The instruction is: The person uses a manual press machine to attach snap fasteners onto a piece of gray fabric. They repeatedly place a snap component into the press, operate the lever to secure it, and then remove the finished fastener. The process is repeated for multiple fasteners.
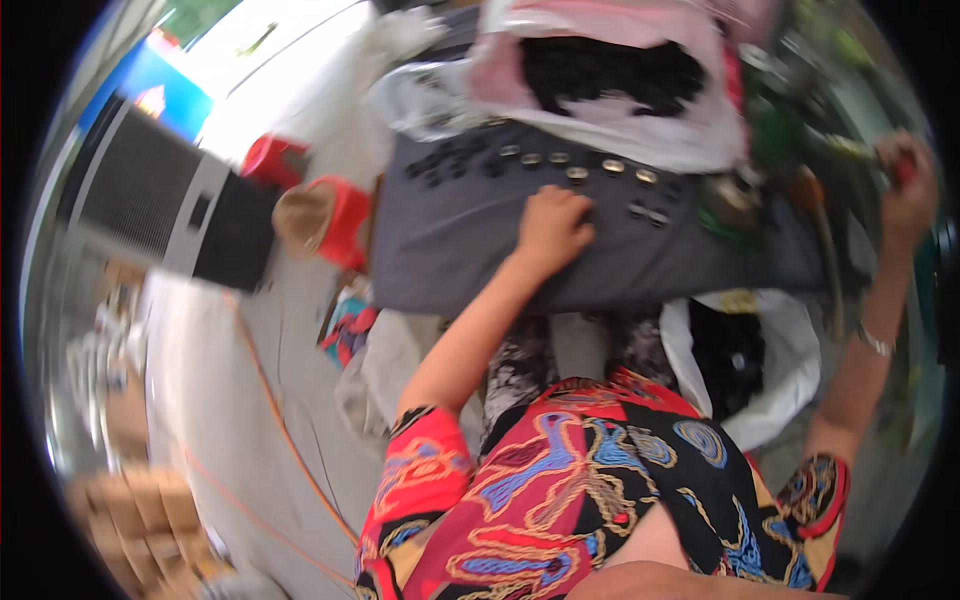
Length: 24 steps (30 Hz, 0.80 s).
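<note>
My left hand (552, 228) rests palm down on a dark grey cloth-covered work surface (450, 240), its fingers bent over small parts near a row of round metal rings (578, 173). Whether it holds one is hidden. A pile of small black round parts (452, 160) lies to the left of the row. My right hand (905, 190) is raised at the far right, fingers closed round a red-tipped handle (903, 165) of a green machine (790, 130). The picture is blurred.
A pink-white bag of black parts (600, 70) sits behind the cloth. A white bag with black parts (735, 350) lies by my lap. Red stools (340, 215) and a grey-black fan unit (170, 190) stand left. Cardboard boxes (140, 510) and orange cables (270, 400) lie on the floor.
</note>
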Available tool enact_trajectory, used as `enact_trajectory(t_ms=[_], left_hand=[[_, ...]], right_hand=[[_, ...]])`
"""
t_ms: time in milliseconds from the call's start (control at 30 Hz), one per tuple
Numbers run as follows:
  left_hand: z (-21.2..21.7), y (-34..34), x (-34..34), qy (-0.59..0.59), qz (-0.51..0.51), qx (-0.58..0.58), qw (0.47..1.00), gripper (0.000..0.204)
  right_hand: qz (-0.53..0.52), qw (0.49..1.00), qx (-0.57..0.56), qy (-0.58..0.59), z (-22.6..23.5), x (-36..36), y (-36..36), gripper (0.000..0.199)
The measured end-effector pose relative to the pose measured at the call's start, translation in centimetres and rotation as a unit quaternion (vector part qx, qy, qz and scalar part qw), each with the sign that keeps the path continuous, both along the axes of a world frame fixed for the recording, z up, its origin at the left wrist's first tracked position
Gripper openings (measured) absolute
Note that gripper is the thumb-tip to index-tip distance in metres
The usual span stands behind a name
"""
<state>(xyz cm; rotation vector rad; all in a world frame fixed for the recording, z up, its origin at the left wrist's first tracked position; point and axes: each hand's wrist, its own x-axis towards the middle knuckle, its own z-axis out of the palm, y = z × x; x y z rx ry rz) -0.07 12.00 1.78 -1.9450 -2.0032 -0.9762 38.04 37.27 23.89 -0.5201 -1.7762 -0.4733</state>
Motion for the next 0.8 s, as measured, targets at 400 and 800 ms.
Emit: enact_trajectory(t_ms=[400,800], left_hand=[[-2.0,6.0,-1.6,-0.066,0.118,0.067,0.989,0.025],[-1.0,5.2,-1.3,0.015,0.099,0.035,0.994,0.026]], right_hand=[[0.412,0.817,-0.35,0.199,1.3,-0.3,-2.2,0.017],[0.289,0.88,-0.258,0.274,2.1,-3.3,-5.2,0.03]])
